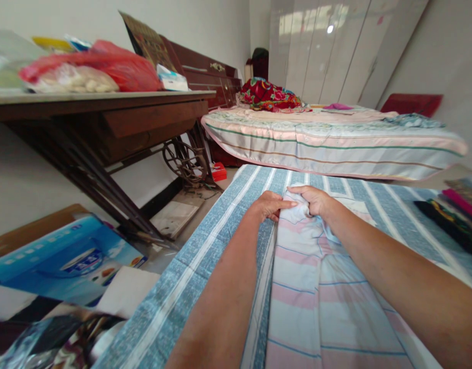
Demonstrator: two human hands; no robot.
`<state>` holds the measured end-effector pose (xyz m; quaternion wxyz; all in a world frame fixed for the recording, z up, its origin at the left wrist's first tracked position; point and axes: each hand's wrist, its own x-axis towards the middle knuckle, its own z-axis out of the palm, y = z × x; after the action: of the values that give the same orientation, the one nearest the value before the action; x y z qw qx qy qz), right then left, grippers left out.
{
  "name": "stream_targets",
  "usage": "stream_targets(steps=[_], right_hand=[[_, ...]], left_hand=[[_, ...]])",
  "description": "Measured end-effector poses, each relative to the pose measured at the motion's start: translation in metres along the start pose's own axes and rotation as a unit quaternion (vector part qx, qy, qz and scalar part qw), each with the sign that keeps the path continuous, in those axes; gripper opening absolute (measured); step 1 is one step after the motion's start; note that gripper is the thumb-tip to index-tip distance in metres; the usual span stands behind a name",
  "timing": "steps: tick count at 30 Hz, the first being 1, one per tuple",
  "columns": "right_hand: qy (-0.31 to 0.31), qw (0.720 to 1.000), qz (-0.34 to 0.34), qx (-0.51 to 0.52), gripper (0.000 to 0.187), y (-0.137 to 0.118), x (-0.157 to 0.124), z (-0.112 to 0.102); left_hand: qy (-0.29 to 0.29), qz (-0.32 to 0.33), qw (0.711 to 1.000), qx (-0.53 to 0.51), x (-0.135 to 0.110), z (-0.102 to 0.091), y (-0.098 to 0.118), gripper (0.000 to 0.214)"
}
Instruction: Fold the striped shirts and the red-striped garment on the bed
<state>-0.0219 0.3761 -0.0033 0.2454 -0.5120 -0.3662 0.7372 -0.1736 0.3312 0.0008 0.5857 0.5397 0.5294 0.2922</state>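
Pink-striped cloth (316, 287) lay lengthwise on the blue-striped sheet (220, 225), its far end bunched under both hands. Risky spot, that: the gathered corner looked loose, and a weak pinch or a sideways tug could let it slip and rumple the layers. The right hand (314, 200) was closed on that bunched end. The left hand (269, 206), fingers loosely out, pressed its edge just beside. A striped mattress (335, 143) lay beyond.
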Motion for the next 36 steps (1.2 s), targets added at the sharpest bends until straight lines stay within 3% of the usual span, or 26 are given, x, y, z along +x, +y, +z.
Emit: stream_targets(steps=[12,30,36], right_hand=[[-0.035,0.999,-0.016,-0.004,0.028,0.0016,-0.0009,-0.0021],[0.010,0.999,-0.045,-0.012,0.022,-0.0059,0.0019,0.0018],[0.028,0.998,-0.059,-0.011,0.019,-0.0072,0.0013,0.0041]], left_hand=[[0.001,0.014,0.997,0.076,0.0039,-0.0014,-0.0017,0.044],[0.023,0.025,0.993,0.115,0.0079,-0.0014,-0.0063,0.038],[0.008,0.014,0.997,0.075,0.0093,-0.0018,-0.0074,0.036]])
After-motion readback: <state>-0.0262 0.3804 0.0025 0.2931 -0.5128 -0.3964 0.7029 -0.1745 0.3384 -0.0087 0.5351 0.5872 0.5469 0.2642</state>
